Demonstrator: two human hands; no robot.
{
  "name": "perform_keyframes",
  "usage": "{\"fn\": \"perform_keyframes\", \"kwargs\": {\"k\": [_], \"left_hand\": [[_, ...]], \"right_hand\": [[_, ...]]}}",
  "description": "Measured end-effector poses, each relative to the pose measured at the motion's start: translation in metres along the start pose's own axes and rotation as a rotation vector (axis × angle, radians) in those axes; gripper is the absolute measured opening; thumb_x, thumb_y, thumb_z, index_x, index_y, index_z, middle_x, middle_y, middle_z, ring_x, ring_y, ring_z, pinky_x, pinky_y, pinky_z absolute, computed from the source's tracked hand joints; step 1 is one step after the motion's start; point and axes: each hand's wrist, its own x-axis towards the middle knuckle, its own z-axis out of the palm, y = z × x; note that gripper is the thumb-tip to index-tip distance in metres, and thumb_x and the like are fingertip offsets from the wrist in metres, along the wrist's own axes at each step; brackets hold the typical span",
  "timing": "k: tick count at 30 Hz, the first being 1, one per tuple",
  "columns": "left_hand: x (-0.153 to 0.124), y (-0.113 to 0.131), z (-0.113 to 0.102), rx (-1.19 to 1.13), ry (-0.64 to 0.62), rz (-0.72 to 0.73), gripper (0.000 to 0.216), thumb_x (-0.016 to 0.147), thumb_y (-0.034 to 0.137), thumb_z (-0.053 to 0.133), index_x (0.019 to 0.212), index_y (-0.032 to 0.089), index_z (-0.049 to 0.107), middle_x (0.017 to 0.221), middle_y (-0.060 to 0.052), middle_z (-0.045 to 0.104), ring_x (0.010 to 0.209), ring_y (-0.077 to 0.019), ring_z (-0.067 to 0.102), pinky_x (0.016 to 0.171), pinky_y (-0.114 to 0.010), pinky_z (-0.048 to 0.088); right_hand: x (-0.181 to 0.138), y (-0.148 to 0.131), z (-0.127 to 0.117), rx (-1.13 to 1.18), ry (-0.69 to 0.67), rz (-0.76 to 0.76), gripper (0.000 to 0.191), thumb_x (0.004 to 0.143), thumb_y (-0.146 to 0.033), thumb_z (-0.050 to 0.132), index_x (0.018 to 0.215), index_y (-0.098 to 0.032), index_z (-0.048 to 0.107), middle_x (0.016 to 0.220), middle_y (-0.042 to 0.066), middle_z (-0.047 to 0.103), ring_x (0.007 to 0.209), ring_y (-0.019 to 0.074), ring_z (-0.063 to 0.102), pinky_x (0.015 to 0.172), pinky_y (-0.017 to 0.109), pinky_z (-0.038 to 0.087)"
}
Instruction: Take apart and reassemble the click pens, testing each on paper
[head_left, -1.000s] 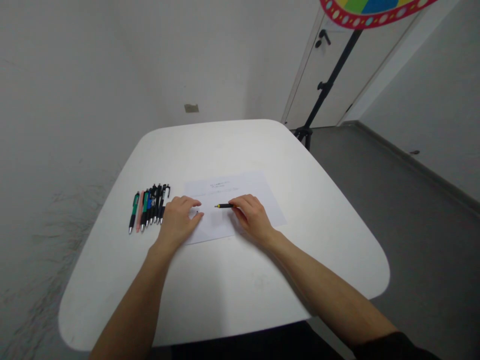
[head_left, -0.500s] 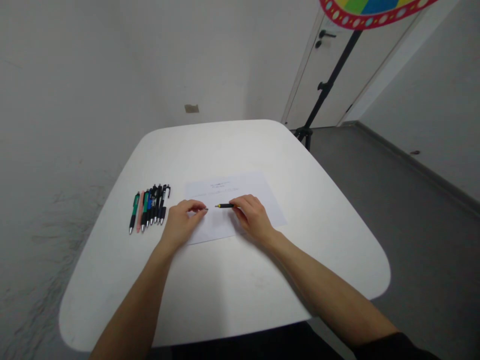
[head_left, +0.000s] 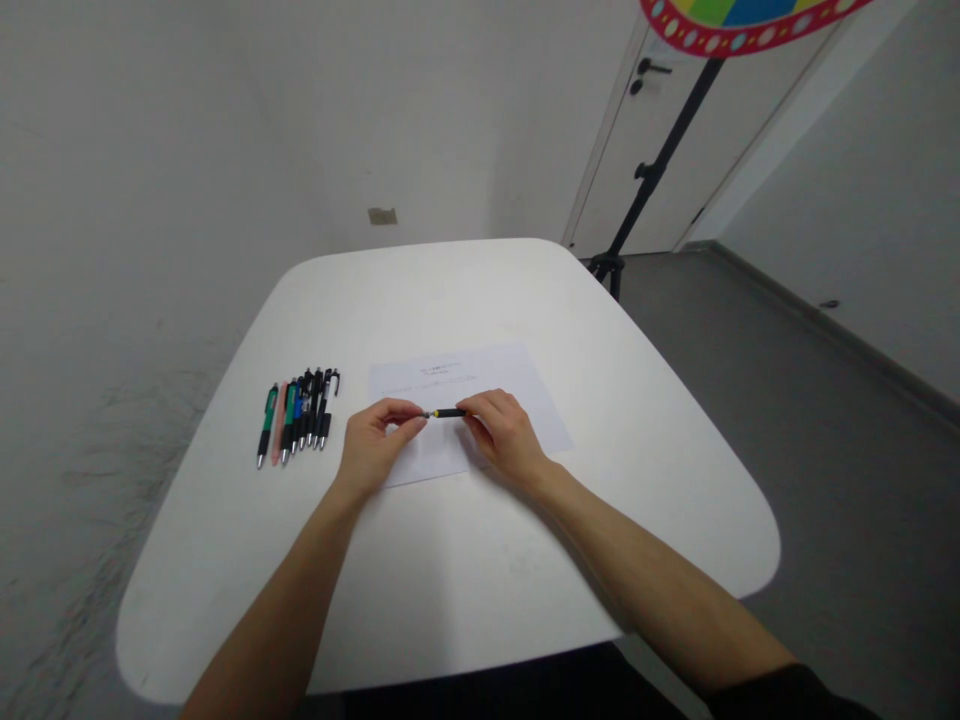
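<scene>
A red-rimmed, multicoloured board (head_left: 754, 22) on a black stand (head_left: 675, 138) overlaps a white door (head_left: 724, 150).

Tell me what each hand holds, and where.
The right hand holds the black pen behind its tip; the left hand pinches a tiny piece, held part unclear.

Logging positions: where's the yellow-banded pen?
In the head view, the yellow-banded pen is in the right hand, over the paper, its left end beside the left hand.

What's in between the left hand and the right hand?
The head view shows a pen, held by the right hand, its yellow-ringed end pointing at the left hand. The paper lies beneath.
</scene>
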Motion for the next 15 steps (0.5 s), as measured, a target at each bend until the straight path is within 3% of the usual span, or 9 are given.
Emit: {"fn": "perform_keyframes", "kwargs": {"k": [15], "left_hand": [[-0.0023, 0.0034, 0.0021, 0.109, -0.013, 0.008, 0.015, 0.069, 0.033, 0.072, 0.076, 0.020, 0.072, 0.074, -0.002, 0.073, 0.068, -0.0167, 0.065, 0.068, -0.030, 0.053]], "right_hand": [[-0.0007, 0.0026, 0.0024, -0.105, -0.031, -0.058, 0.023, 0.092, -0.015, 0.048, 0.105, -0.023, 0.066, 0.093, 0.008, 0.068, 0.085, 0.0225, 0.057, 0.076, 0.038, 0.045]]}}
